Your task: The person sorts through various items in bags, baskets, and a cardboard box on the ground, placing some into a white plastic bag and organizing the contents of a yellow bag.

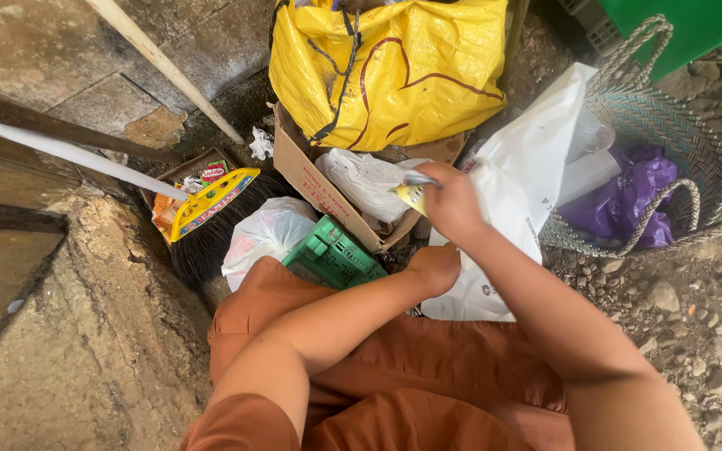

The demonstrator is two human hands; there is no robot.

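A big yellow sack [390, 71] with dark red curved lines stands at the far middle, and an open cardboard box [315, 179] with red print on its flap lies just in front of it, holding a crumpled white bag [365, 179]. Left of the box a yellow-headed broom [211, 205] with black bristles rests over a small colourful packet [165, 213]. Nearer, a tied white plastic bag [265, 234] touches a green crate [336, 255] with moulded lettering. On the right a woven basket [670, 125] holds a purple bag [628, 196], and a large white plastic bag [528, 159] leans against it.

The right hand [453, 200] hovers over the box, its fingers [428, 177] pinched shut on a small yellow-and-silver wrapper [413, 192], which sticks out to the left of the fingertips. The left hand [436, 267] sits lower, against the large white bag's near part; its fingers are curled under, and I cannot tell whether they grip anything.
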